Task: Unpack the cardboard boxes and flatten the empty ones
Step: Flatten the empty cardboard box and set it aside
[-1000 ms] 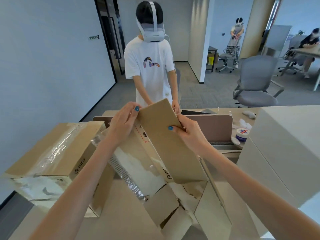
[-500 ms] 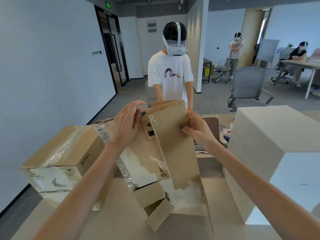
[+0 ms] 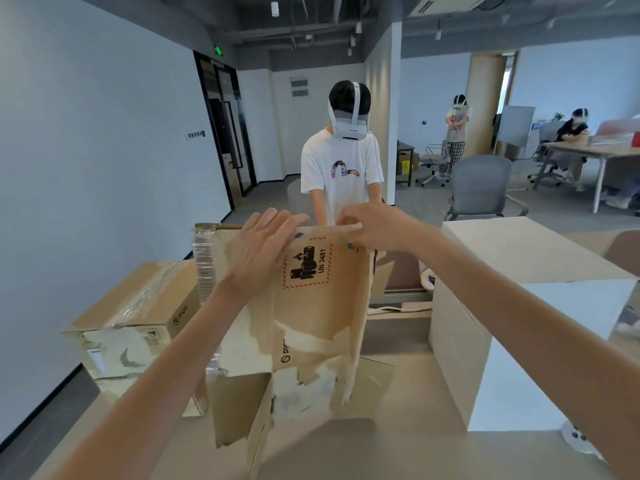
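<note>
Task status: the collapsed box [image 3: 322,306] stands on end on the table [image 3: 398,452] directly in front of me; its panels lie nearly flat against one another, so I judge it emptied and its flattening mostly complete; the lower flaps splay loose at the table surface and the paper facing is torn in pale patches; the battery warning label [image 3: 307,268] faces me near the top edge.

Remaining work, as a judgement: press this box fully flat and lay it down; then deal with the second cardboard box [image 3: 138,313], which sits just beside it on my left, appears closed with clear tape along its top, and so appears not yet unpacked; a large white box [image 3: 519,271] stands to my right, and I cannot tell whether it belongs to the task.

Hand pose: both arms reach forward and slightly upward to the top edge of the collapsed box; my left hand [image 3: 263,251] lies with fingers straight and spread against the near face at the upper left, pressing rather than gripping; my right hand [image 3: 374,230] pinches the top edge, fingers curled over the far side and thumb on the near face.

A person in a white T-shirt [image 3: 341,171] stands across the table.
</note>
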`<control>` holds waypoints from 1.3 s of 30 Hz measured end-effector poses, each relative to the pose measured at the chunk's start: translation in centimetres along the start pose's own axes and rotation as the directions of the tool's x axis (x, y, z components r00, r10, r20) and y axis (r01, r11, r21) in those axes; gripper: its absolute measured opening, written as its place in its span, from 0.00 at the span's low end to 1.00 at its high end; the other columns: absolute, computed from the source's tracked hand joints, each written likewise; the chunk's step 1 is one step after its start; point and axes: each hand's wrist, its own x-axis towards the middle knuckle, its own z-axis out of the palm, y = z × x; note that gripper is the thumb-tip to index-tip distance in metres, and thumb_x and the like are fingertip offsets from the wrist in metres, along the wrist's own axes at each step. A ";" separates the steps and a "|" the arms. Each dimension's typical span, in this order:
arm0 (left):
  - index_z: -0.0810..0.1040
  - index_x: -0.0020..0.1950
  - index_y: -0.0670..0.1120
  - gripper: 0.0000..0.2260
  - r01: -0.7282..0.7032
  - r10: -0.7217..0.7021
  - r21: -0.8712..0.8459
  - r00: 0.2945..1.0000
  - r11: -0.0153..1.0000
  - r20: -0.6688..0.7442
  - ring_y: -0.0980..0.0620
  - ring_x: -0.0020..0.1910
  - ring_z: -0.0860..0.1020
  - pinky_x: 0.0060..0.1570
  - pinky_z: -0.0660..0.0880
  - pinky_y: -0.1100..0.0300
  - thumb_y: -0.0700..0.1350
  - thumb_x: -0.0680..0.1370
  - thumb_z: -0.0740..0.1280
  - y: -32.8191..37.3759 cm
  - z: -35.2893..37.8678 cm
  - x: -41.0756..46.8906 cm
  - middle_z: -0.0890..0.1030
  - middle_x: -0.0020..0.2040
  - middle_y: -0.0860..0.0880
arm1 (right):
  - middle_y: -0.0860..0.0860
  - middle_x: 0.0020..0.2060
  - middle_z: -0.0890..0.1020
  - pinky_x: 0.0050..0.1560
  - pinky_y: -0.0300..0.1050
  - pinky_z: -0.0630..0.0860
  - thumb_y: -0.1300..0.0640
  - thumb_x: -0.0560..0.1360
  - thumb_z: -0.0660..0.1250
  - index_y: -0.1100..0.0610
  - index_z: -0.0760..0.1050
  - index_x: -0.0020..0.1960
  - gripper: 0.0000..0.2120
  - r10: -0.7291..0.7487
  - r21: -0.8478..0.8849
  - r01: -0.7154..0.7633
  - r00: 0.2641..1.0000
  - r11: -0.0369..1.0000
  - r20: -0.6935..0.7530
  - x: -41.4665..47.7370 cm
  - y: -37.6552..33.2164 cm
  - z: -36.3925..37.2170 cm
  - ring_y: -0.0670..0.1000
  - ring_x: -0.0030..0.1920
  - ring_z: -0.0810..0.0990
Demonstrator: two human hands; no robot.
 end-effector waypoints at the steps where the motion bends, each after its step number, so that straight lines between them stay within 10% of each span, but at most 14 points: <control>1: 0.72 0.63 0.48 0.12 0.002 -0.002 0.025 1.000 1.000 0.014 0.49 0.44 0.70 0.45 0.67 0.55 0.47 0.83 0.54 0.2 -0.5 0.1 0.78 0.45 0.49 | 0.49 0.54 0.79 0.51 0.47 0.77 0.60 0.77 0.63 0.51 0.74 0.61 0.13 0.011 -0.076 -0.008 0.999 0.997 0.034 -0.2 -0.2 -0.5 0.51 0.52 0.78; 9: 0.78 0.57 0.47 0.11 0.051 -0.074 0.230 0.993 0.972 0.092 0.46 0.49 0.72 0.49 0.68 0.53 0.39 0.75 0.68 1.9 -5.2 1.4 0.75 0.47 0.49 | 0.51 0.47 0.73 0.42 0.42 0.63 0.66 0.77 0.57 0.57 0.69 0.57 0.11 0.105 -0.307 -0.066 0.988 0.949 0.112 -3.5 -1.1 -2.3 0.52 0.45 0.71; 12: 0.78 0.54 0.48 0.06 0.101 -0.124 0.281 0.990 0.954 0.067 0.48 0.49 0.71 0.49 0.66 0.54 0.40 0.78 0.66 2.6 -6.6 2.2 0.75 0.46 0.50 | 0.50 0.43 0.72 0.56 0.52 0.66 0.52 0.82 0.54 0.56 0.68 0.58 0.10 0.071 -0.291 -0.060 0.997 0.955 0.027 -4.2 -1.9 -1.8 0.53 0.49 0.73; 21: 0.76 0.56 0.50 0.09 0.216 -0.232 0.197 0.971 0.956 0.062 0.51 0.46 0.67 0.47 0.59 0.57 0.39 0.82 0.59 2.1 -10.1 2.4 0.73 0.43 0.52 | 0.52 0.45 0.73 0.33 0.46 0.66 0.36 0.76 0.56 0.51 0.71 0.55 0.20 0.057 0.031 -0.049 0.920 0.998 -0.387 -4.7 -2.3 -0.6 0.53 0.37 0.76; 26: 0.75 0.55 0.52 0.10 0.309 -0.316 0.070 0.932 0.949 0.174 0.50 0.46 0.70 0.49 0.62 0.56 0.40 0.83 0.56 0.7 -9.0 0.4 0.76 0.43 0.51 | 0.47 0.40 0.71 0.35 0.46 0.68 0.43 0.76 0.62 0.49 0.67 0.35 0.15 0.089 0.148 -0.046 0.948 0.988 -0.304 -4.0 -3.1 0.6 0.53 0.35 0.76; 39: 0.71 0.51 0.54 0.12 0.541 -0.372 -0.108 0.697 0.834 0.613 0.59 0.40 0.71 0.50 0.68 0.52 0.38 0.83 0.55 -3.2 6.8 -8.8 0.76 0.41 0.56 | 0.47 0.38 0.79 0.37 0.44 0.72 0.45 0.79 0.60 0.51 0.72 0.40 0.12 0.198 0.139 -0.216 0.971 0.967 0.135 3.7 3.9 16.6 0.50 0.40 0.78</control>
